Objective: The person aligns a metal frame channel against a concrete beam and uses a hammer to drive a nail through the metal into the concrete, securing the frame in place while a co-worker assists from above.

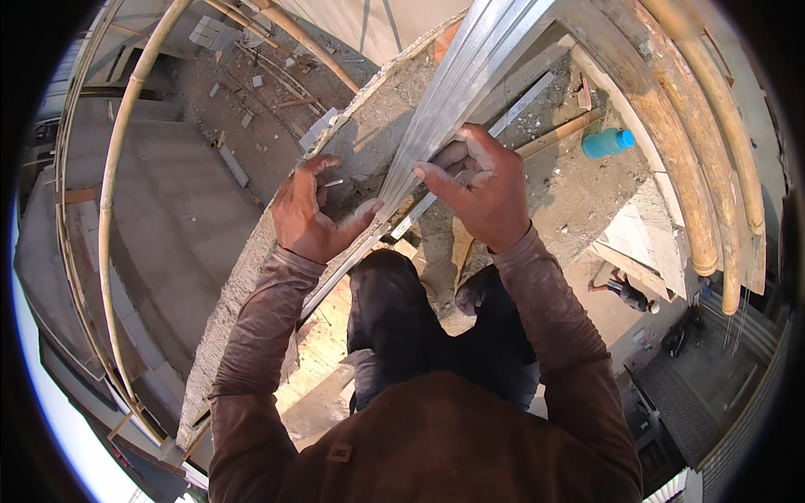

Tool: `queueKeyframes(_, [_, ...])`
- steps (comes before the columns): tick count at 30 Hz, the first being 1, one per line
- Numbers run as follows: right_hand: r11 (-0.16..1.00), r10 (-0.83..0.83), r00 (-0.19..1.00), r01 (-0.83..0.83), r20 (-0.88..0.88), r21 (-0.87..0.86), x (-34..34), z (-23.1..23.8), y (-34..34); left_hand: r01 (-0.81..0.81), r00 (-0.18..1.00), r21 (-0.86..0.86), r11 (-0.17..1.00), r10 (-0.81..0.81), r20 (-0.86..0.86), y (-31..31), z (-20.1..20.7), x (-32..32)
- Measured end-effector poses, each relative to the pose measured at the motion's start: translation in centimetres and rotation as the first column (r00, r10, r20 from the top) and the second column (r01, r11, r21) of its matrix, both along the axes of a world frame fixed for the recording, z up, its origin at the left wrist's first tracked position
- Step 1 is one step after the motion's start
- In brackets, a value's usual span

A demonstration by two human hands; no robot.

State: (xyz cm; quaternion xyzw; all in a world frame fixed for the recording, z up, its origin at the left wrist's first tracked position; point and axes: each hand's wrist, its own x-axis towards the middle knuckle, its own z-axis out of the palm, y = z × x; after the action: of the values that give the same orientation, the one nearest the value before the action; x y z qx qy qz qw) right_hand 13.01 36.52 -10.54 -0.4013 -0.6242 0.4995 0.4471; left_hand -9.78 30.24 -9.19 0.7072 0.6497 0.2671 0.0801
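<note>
A long silvery ribbed metal channel (449, 101) slants from the top edge down between my hands toward the lower left. My right hand (486, 184) pinches its right edge between thumb and curled fingers. On the other side, my left hand (314, 214) has its thumb against the channel, with its fingers bent. A thin white stick that looks like a cigarette (334, 182) pokes out between those fingers. Below the channel lies a second, narrower metal bar (520, 105), partly covered by my right hand.
A rough concrete ledge (239, 310) runs along my left, with a drop to a rubble-strewn floor (251, 101). Bamboo poles (107, 184) rise beyond it. Thick wooden poles (671, 109) curve at the right, near a blue bottle (608, 142). Another person (627, 292) is far below.
</note>
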Motion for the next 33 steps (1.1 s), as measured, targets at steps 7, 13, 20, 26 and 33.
queueKeyframes(7, [0.994, -0.049, 0.996, 0.055, -0.068, 0.098, -0.5, -1.4, -0.5, -0.034, 0.995, 0.042, 0.999, 0.037, -0.090, 0.1, 0.0, 0.8])
queueKeyframes(13, [0.997, -0.010, 0.994, 0.019, -0.108, 0.077, -0.3, -2.1, -0.9, 0.041, 0.928, 0.228, 0.973, -0.122, 0.353, -6.4, -1.6, 3.5])
queueKeyframes(20, [0.993, -0.018, 0.999, 0.021, -0.028, 0.114, -0.5, -0.4, -1.2, 0.430, 0.770, 0.265, 0.863, -0.503, 0.392, -6.0, -12.0, 9.9])
queueKeyframes(26, [0.991, -0.015, 0.999, 0.011, 0.033, 0.132, -0.4, -1.2, -1.6, 0.395, 0.797, 0.533, 0.749, -0.567, 0.206, -3.6, -14.4, 9.1])
queueKeyframes(33, [0.987, -0.049, 0.997, 0.057, -0.057, 0.152, -1.0, -1.7, -1.8, 0.391, 0.777, 0.705, 0.592, -0.623, 0.093, -2.2, -15.7, 8.0])
